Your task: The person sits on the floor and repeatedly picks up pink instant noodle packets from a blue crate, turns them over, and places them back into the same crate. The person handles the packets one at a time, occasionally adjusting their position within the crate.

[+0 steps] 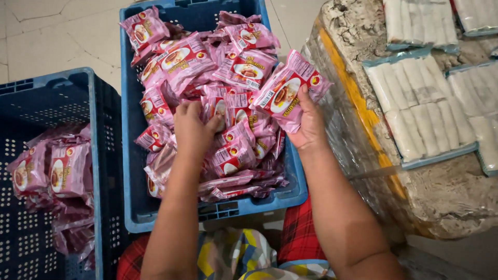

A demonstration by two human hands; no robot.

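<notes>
Nearest, the left hand (pixel 193 127) digs fingers-down into the crate (pixel 290 186) of packets (pixel 244 67), gripping one; the right hand (pixel 310 124) pinches a pink packet (pixel 285 91) aloft, face up.

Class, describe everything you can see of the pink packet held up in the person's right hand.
The pink packet is a glossy plastic pouch, sealed and slightly puffed, with crimped ends, a round picture of food on its front and a white label panel. It is lifted clear of the heap in the blue crate, tilted with one end toward the upper right. Only the right hand touches it, thumb on its front, fingers behind.
</notes>
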